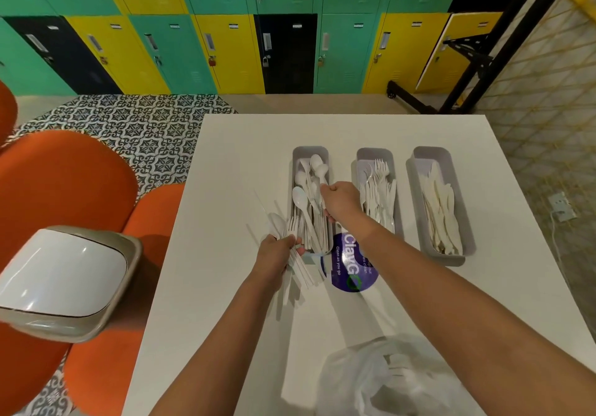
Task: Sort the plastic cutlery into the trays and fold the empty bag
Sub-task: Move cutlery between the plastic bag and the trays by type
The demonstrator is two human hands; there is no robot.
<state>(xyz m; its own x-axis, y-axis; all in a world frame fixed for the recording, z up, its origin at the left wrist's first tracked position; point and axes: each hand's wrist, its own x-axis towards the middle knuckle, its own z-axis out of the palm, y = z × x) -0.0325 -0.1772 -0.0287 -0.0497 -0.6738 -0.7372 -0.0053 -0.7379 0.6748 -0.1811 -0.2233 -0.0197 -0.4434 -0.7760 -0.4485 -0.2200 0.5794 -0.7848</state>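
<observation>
White worktop [225, 164] fills the view, with coloured lockers [225, 51] behind. Nearest the camera lies the crumpled clear bag [380, 380], a few white pieces apparently left inside. Beyond it, the left hand [275, 251] grips a mixed bundle of cutlery [295, 254], handles pointing back toward the person. Just ahead and to its right, the right hand [342, 199] is curled over the spoon tray [310, 154]; its fingers seem to pinch a spoon, though I cannot tell for sure. All three trays run lengthwise away from the person: spoon tray leftmost, fork tray [375, 154] in the middle, knife tray [451, 254] rightmost, so the bundle sits closest to the spoons.
</observation>
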